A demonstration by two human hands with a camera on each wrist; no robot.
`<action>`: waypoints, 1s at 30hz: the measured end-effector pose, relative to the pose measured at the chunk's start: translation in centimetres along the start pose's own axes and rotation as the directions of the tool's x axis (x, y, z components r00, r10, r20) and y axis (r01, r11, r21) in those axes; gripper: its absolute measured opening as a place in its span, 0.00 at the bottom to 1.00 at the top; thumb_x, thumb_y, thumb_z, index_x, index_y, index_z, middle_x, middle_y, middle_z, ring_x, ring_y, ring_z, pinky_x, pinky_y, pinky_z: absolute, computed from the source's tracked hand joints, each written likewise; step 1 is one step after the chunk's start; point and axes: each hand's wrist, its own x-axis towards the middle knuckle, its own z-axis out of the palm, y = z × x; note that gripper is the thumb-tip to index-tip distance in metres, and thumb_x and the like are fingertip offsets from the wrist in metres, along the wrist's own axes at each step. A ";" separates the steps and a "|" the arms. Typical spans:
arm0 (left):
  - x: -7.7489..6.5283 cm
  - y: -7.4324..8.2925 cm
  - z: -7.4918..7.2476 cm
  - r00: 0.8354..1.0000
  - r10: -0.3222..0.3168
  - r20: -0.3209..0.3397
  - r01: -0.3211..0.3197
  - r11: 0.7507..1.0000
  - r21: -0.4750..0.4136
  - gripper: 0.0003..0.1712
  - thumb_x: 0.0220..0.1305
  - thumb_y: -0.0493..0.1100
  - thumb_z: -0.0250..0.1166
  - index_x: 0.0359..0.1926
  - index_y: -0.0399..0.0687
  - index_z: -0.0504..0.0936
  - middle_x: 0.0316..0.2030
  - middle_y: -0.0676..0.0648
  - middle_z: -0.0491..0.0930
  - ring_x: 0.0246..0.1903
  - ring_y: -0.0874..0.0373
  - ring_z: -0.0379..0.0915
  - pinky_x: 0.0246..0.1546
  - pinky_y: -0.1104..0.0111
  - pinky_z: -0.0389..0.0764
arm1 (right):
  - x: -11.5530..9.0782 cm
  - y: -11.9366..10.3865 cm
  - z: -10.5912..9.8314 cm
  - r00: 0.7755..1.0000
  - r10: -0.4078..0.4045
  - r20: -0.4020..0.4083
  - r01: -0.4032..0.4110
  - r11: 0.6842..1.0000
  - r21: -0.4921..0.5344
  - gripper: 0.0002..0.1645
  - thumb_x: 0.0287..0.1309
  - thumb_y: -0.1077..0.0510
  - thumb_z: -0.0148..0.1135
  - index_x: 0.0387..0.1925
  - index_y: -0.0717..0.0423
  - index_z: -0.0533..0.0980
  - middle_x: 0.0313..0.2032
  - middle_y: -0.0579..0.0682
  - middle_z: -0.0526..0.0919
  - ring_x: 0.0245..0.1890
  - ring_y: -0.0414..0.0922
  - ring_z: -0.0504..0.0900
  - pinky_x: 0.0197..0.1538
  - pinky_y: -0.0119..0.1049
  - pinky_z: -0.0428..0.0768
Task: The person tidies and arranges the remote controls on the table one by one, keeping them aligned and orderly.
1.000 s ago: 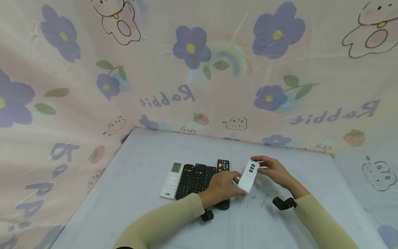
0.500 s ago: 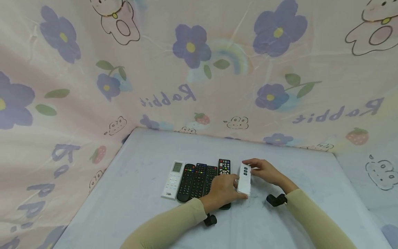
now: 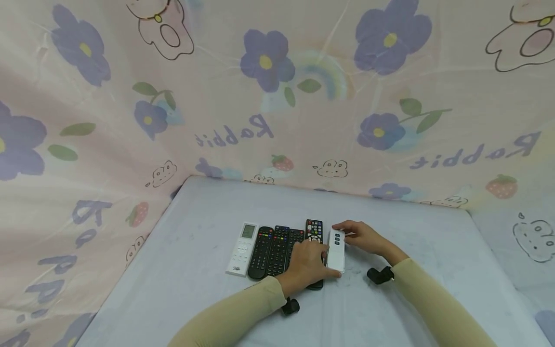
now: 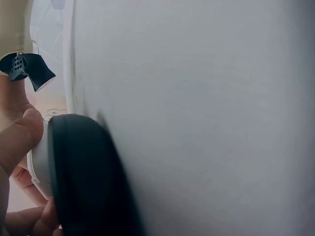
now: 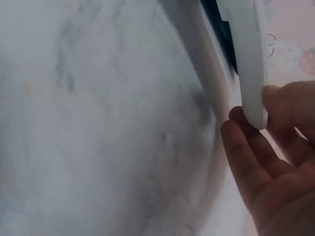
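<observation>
A white remote control (image 3: 336, 250) with several dark buttons lies lengthwise between my hands in the head view. My left hand (image 3: 307, 265) holds its near end, thumb at the bottom corner and fingers along the left side. At the far end, my right hand (image 3: 368, 238) pinches it; the right wrist view shows that end of the white remote (image 5: 251, 64) between thumb and fingers. Just left of it lies a black remote (image 3: 314, 230) with coloured buttons, partly hidden under my left hand. Its dark rounded end (image 4: 88, 172) looms large in the left wrist view.
Side by side to the left lie a white remote with a screen (image 3: 242, 249) and black remotes (image 3: 261, 253), the rightmost partly covered by my left hand. They rest on a white-covered table (image 3: 182, 270). A patterned curtain (image 3: 312, 125) stands behind and at the sides.
Both hands have brought the white remote left and lower, turning it from slanted to nearly parallel with the row. It now sits close beside the black remote. The other remotes stay put.
</observation>
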 end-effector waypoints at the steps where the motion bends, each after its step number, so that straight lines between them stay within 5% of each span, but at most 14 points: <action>1: 0.0 -0.1 0.1 1.000 0.001 0.002 -0.001 1.000 0.015 0.36 0.30 0.75 0.74 0.42 0.63 0.86 0.23 0.66 0.76 0.25 0.69 0.66 0.25 0.74 0.58 | 0.0 0.1 0.1 1.000 0.004 0.002 -0.004 1.000 -0.001 0.26 0.60 0.70 0.57 0.60 0.58 0.73 0.61 0.60 0.75 0.57 0.57 0.75 0.57 0.54 0.76; 13: -0.2 -0.1 0.4 0.997 -0.049 0.054 0.048 0.999 0.023 0.42 0.28 0.75 0.75 0.45 0.58 0.83 0.29 0.61 0.77 0.29 0.67 0.68 0.27 0.72 0.68 | 0.1 -0.2 0.8 1.000 0.025 -0.003 -0.025 0.999 -0.023 0.26 0.58 0.71 0.57 0.60 0.57 0.74 0.61 0.59 0.75 0.58 0.56 0.74 0.57 0.48 0.77; 22: -0.2 0.0 1.2 0.999 0.010 0.045 -0.013 0.998 0.061 0.45 0.28 0.75 0.75 0.48 0.57 0.83 0.31 0.59 0.77 0.30 0.66 0.69 0.25 0.73 0.68 | -0.3 0.1 1.0 1.000 0.008 -0.025 -0.008 0.999 -0.032 0.26 0.58 0.69 0.59 0.59 0.58 0.74 0.59 0.60 0.76 0.54 0.53 0.76 0.54 0.43 0.79; 26: -0.3 0.0 1.1 0.998 0.018 0.059 -0.023 0.996 0.085 0.46 0.30 0.75 0.74 0.50 0.57 0.82 0.33 0.58 0.78 0.32 0.64 0.70 0.26 0.72 0.70 | -0.4 0.2 1.3 0.999 -0.008 -0.037 0.007 0.999 -0.038 0.26 0.59 0.67 0.61 0.60 0.59 0.73 0.59 0.61 0.75 0.54 0.54 0.76 0.54 0.45 0.79; 30: -0.3 -0.3 0.2 0.998 0.003 0.065 -0.004 1.000 0.017 0.43 0.35 0.74 0.73 0.51 0.57 0.81 0.34 0.59 0.77 0.36 0.64 0.72 0.28 0.74 0.72 | -0.9 -0.2 1.3 0.994 0.008 -0.105 -0.014 0.998 -0.060 0.28 0.59 0.64 0.63 0.62 0.57 0.71 0.61 0.60 0.73 0.57 0.59 0.75 0.55 0.49 0.79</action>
